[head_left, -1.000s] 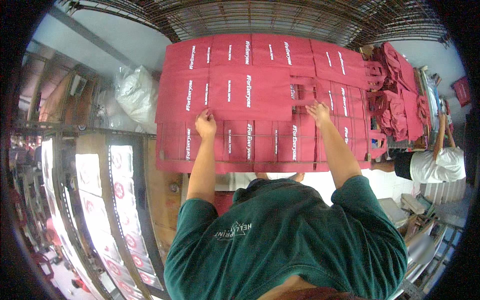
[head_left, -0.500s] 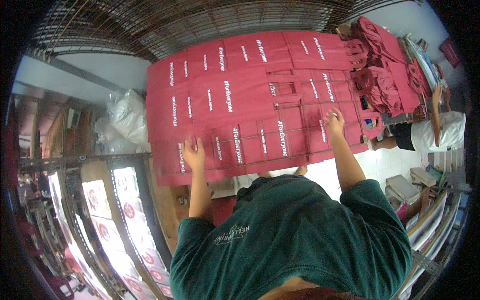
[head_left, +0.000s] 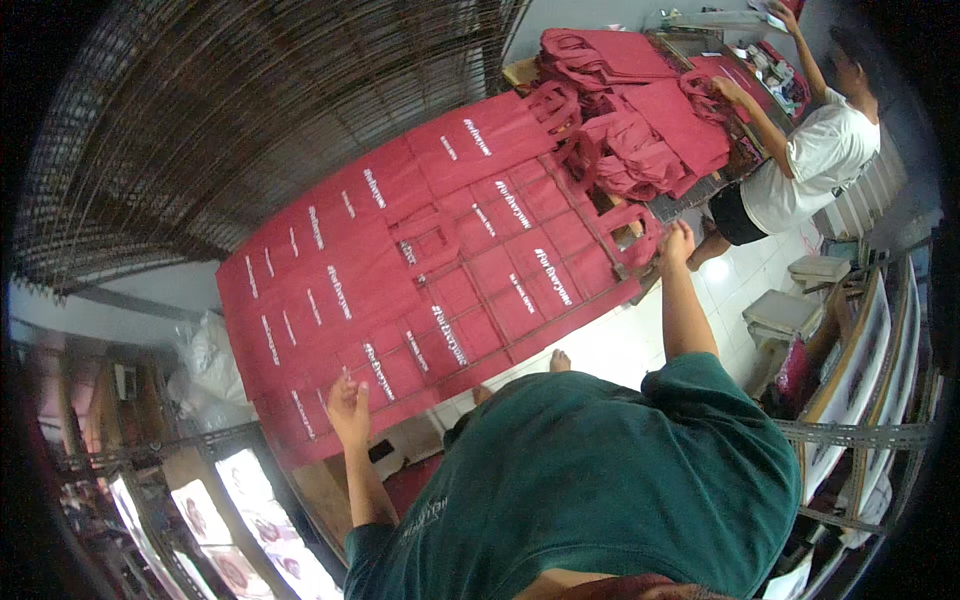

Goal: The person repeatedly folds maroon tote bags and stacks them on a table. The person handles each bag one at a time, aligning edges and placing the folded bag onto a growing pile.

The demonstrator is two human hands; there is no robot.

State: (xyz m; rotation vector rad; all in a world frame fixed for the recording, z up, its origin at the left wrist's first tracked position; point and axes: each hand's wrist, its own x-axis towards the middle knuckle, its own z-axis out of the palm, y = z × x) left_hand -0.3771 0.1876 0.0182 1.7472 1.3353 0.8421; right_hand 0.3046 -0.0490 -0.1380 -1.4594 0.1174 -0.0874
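Red fabric bags (head_left: 385,300) with white print lie in rows across a wide wire rack, and thin bars of the rack cross over some of them. My left hand (head_left: 347,410) is over the near edge of the bags at the left, fingers apart and holding nothing. At the right end, my right hand (head_left: 678,246) is beside a bag's loop handle (head_left: 648,238). Its fingers are curled together; whether they hold the handle or a rack bar is hidden.
A heap of red bags (head_left: 640,130) lies past the rack's right end, where a person in a white shirt (head_left: 832,165) reaches over a table. Raised wire racks (head_left: 270,120) fill the far left. White plastic bags (head_left: 213,365) sit at the left; framed screens (head_left: 850,370) lean at the right.
My view has turned toward the right, so the bags appear lower left. My right hand has moved right, from above the bags to the end handle. The other person has raised one arm.
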